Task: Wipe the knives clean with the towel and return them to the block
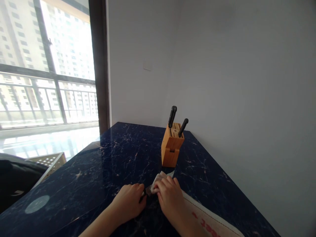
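The left hand [128, 202] is gripping the knife [148, 190] firmly, while the right hand [169, 197] is pinching a cloth [158, 182] around the blade.

And there's the knife block [172, 146] on the countertop [81, 171], toward the far end, 2 knives [172, 117] slotted in it, the wall [222, 65] just right of it! Near edge now: left hand [129, 201] around the kitchen knife [145, 192], cloth [158, 182] on the blade beneath the right hand [170, 199], printed mat [209, 219] to their right, window [46, 65] far left!
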Demonstrator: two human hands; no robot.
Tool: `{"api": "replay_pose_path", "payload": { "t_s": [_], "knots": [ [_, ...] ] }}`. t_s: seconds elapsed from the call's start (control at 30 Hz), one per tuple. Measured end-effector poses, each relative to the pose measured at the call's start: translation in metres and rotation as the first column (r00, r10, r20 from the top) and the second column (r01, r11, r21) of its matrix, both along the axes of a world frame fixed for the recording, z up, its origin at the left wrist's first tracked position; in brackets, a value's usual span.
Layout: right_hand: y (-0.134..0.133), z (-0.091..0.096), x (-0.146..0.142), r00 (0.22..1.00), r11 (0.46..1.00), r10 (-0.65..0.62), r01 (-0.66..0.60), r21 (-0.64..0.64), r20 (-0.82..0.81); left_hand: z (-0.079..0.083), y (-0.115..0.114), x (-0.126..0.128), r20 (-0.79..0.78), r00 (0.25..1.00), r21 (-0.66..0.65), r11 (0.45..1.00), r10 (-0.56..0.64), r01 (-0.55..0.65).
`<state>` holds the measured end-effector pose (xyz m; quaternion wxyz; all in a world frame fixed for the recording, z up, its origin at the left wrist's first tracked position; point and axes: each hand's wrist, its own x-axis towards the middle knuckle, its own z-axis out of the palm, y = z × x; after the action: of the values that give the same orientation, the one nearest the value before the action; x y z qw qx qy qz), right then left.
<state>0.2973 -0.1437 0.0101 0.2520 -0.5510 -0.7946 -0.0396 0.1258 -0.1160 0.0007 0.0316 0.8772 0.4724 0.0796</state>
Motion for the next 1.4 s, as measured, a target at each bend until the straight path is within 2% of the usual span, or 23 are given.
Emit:
{"api": "replay_pose_path", "payload": {
  "t_s": [0.1, 0.27, 0.33, 0.43, 0.5, 0.67, 0.73, 0.83, 0.97, 1.07, 1.4],
  "knots": [
    [0.000, -0.002, 0.004, 1.000, 1.000, -0.019, 0.019, 0.004, -0.003, 0.000, 0.000, 0.001, -0.011, 1.000, 0.012, 1.000, 0.001, -0.001],
    [-0.004, -0.003, -0.002, 0.994, 0.993, 0.104, -0.105, -0.047, -0.017, 0.002, 0.000, 0.003, -0.028, 1.000, 0.004, 1.000, 0.005, -0.004],
    [-0.002, -0.002, 0.001, 0.998, 0.996, 0.064, -0.065, -0.060, -0.024, 0.002, 0.000, 0.003, -0.032, 0.999, 0.004, 1.000, 0.010, -0.010],
    [0.003, -0.001, 0.008, 0.997, 0.996, -0.070, 0.068, -0.055, -0.028, 0.001, 0.000, 0.003, -0.031, 0.999, -0.002, 1.000, 0.017, -0.017],
    [0.005, -0.003, 0.009, 0.995, 0.995, -0.091, 0.089, -0.055, -0.048, 0.001, 0.000, 0.004, -0.034, 0.999, -0.008, 1.000, 0.020, -0.021],
    [0.004, -0.005, -0.005, 0.992, 0.996, 0.080, -0.084, -0.037, -0.095, 0.000, 0.001, 0.004, -0.040, 0.999, -0.009, 1.000, 0.003, -0.004],
    [0.007, -0.004, -0.004, 0.997, 0.999, 0.031, -0.034, -0.040, -0.074, 0.000, 0.001, 0.004, -0.041, 0.999, -0.014, 1.000, 0.008, -0.008],
    [0.016, -0.003, 0.013, 0.993, 0.992, -0.120, 0.120, -0.030, -0.008, 0.000, 0.002, 0.004, -0.054, 0.998, -0.005, 1.000, 0.017, -0.017],
    [0.031, -0.009, 0.045, 0.950, 0.952, -0.305, 0.304, 0.030, 0.066, 0.001, 0.002, 0.004, -0.064, 0.998, 0.018, 1.000, 0.004, -0.002],
    [0.038, -0.014, 0.058, 0.915, 0.919, -0.394, 0.390, 0.060, 0.090, 0.001, 0.001, 0.003, -0.060, 0.998, 0.027, 1.000, -0.003, 0.005],
    [0.036, -0.017, 0.057, 0.908, 0.908, -0.410, 0.398, 0.128, 0.087, 0.001, 0.003, 0.004, -0.060, 0.998, 0.011, 1.000, 0.014, -0.013]
  ]
}}
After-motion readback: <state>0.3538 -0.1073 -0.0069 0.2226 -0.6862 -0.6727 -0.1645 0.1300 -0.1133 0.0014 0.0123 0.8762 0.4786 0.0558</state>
